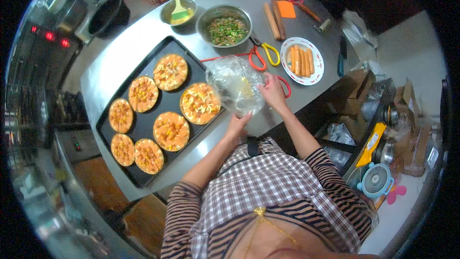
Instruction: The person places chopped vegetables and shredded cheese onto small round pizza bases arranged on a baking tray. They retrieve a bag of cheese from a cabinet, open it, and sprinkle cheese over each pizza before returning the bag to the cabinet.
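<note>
My left hand [238, 125] and my right hand [272, 91] grip a clear plastic bag [231, 82] by its near and right edges. Pale yellow bits, perhaps shredded cheese, show inside it. The bag overlaps the right edge of a black baking tray [140, 122], which holds several round topped breads. Two breads nearest the bag, one at the tray's top [170, 72] and one at its right [200, 103], carry pale shreds. Beyond the bag lie scissors with red and yellow handles [271, 54]. Another red handle [286, 87] shows beside my right hand.
A steel bowl of chopped greens [227, 27] and a bowl with a pastry brush [178, 10] stand at the back. Right of them are wooden rods [272, 21], an orange scraper [286, 9] and a plate of sausages [302, 61]. Cardboard boxes stand beyond the steel table's right edge.
</note>
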